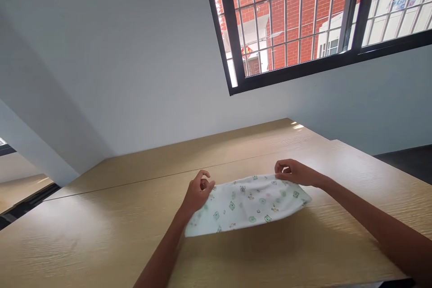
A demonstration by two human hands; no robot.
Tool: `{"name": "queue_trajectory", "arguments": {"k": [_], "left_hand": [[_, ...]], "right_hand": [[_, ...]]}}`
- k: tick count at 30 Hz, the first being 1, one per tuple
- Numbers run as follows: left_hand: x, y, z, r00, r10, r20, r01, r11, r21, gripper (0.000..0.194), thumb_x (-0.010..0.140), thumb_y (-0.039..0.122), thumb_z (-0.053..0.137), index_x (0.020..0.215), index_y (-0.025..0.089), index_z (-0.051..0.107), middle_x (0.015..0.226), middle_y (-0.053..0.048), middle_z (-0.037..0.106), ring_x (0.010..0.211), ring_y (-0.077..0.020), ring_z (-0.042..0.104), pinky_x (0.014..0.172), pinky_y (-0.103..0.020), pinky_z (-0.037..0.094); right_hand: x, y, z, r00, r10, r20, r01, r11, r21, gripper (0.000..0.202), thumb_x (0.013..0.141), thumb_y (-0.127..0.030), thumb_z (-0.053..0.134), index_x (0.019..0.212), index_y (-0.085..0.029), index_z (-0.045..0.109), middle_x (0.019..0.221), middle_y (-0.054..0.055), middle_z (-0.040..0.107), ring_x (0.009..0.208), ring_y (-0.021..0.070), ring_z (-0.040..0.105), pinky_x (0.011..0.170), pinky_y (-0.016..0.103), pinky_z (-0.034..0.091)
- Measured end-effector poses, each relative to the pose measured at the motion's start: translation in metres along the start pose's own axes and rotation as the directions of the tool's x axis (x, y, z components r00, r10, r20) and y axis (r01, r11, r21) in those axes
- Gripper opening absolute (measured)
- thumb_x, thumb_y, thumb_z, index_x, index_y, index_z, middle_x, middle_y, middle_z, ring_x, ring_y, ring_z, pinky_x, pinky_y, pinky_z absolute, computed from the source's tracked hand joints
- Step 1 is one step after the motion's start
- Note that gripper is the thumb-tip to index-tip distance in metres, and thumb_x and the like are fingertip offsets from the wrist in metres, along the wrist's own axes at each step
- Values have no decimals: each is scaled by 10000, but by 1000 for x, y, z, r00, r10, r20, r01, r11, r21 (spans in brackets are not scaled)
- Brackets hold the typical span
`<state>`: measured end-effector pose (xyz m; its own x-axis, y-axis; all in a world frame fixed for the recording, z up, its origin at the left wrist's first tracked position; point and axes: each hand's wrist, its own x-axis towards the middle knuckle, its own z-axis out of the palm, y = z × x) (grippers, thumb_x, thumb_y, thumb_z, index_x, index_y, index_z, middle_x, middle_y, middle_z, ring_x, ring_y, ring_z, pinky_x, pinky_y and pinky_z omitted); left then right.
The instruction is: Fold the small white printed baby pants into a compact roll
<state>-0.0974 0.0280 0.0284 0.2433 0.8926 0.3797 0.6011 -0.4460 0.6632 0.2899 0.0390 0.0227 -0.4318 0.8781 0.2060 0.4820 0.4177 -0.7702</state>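
Observation:
A white cloth (249,204) printed with small green and tan animal figures hangs stretched between my two hands, its lower edge lifted over the wooden table. At its upper left corner, my left hand (199,191) pinches the fabric, thumb toward the right. My right hand (292,172) grips the upper edge near the right end, with the fingers curled in. The cloth's right end droops past that hand. Whether it is one layer or folded, I cannot tell.
The light wooden tabletop (101,229) spreads below, with a seam running across it. Behind it stands a pale wall (151,76) with a dark-framed, barred window (290,22) at upper right. A grey pillar (30,112) rises at the left.

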Motion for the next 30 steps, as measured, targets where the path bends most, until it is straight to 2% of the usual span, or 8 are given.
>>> {"name": "queue_trajectory", "arguments": {"k": [5, 13, 15, 17, 19, 23, 26, 30], "left_hand": [[-2, -11, 18, 980, 184, 71, -197, 927, 319, 131, 856, 261, 517, 961, 203, 571, 1008, -80, 635, 968, -254, 574, 869, -411, 452], [-25, 32, 55, 905, 133, 403, -275, 907, 319, 189, 881, 303, 522, 1019, 216, 619, 988, -63, 673, 897, -239, 613, 830, -379, 469], [-26, 32, 57, 904, 127, 408, -272, 907, 321, 252, 904, 336, 506, 1105, 221, 606, 1096, -76, 665, 1012, -263, 598, 920, -431, 434], [-27, 30, 56, 900, 115, 421, -253, 923, 290, 326, 930, 387, 484, 1210, 240, 560, 1248, -84, 613, 1150, -275, 550, 1029, -489, 352], [-27, 28, 54, 868, 112, 484, -261, 932, 252, 440, 913, 460, 517, 1306, 264, 496, 1393, -89, 510, 1281, -293, 457, 1103, -540, 247], [-29, 29, 55, 787, 144, 600, -303, 937, 173, 686, 862, 518, 587, 1451, 291, 320, 1522, -85, 339, 1416, -314, 257, 1142, -579, 125], [-30, 33, 59, 779, 176, 602, -305, 945, 118, 732, 863, 465, 608, 1480, 266, 268, 1516, -101, 347, 1402, -314, 289, 1145, -559, 147], [-33, 33, 68, 829, 205, 521, -279, 958, 66, 656, 830, 338, 655, 1422, 249, 385, 1371, -115, 528, 1241, -304, 484, 1066, -483, 337]], "right_hand": [[8, 37, 6, 944, -90, -317, -120, 801, -587, 77, 797, -273, 577, 762, -209, 552, 843, 62, 612, 817, 244, 565, 676, 343, 418], [0, 12, 10, 993, -70, 92, 99, 924, -369, 125, 817, -314, 600, 834, -193, 620, 888, 68, 641, 772, 200, 596, 652, 317, 467], [-5, 0, 8, 920, 33, 390, 56, 975, -214, 172, 782, -353, 657, 830, -188, 652, 770, 38, 647, 677, 180, 603, 592, 291, 475], [-9, -12, 7, 722, 38, 691, -40, 999, -14, 263, 753, -406, 701, 875, -175, 675, 702, 11, 645, 601, 157, 608, 539, 259, 477], [-10, -21, 9, 640, -26, 768, -85, 991, 104, 299, 774, -425, 687, 912, -160, 676, 682, 0, 641, 557, 139, 600, 522, 245, 475], [-7, -28, 33, 923, -140, 358, 152, 988, -5, 179, 820, -324, 632, 910, -172, 661, 782, 30, 650, 648, 149, 589, 604, 277, 489], [-8, -26, 57, 957, -243, 157, 264, 955, -136, 318, 763, -347, 708, 1044, -210, 651, 1116, 95, 613, 931, 221, 600, 793, 353, 509], [-12, -22, 77, 939, -288, 189, 329, 913, -243, 536, 722, -395, 757, 1213, -241, 606, 1317, 121, 527, 1188, 311, 495, 969, 450, 433]]}}
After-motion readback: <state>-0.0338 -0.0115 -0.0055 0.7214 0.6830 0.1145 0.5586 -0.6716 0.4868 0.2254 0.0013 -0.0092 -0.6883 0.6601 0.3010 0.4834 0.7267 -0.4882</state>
